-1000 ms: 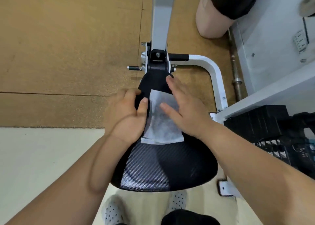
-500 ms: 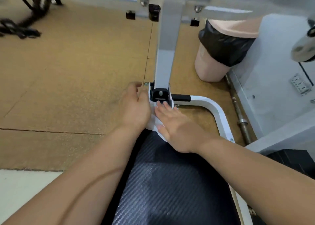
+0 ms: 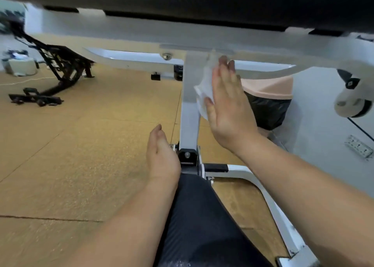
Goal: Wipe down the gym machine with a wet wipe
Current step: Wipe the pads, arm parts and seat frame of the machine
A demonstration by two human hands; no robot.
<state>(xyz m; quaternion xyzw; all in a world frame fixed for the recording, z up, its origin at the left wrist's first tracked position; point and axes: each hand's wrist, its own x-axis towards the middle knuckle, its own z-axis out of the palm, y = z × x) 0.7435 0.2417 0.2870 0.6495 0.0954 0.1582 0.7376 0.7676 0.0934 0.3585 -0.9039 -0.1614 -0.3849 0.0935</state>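
Wiping upright post | right hand pressed wet wipe flat | left hand slack, empty | needed long, even strokes

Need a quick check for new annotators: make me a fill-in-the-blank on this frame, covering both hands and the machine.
1. The right hand, fingers straight, presses a white ___ flat against the post.
2. The left hand, beside the bracket at the foot of the post, holds ___.
3. The seat pad below the bracket is ___ in colour.

Missing words: wipe; nothing; black.
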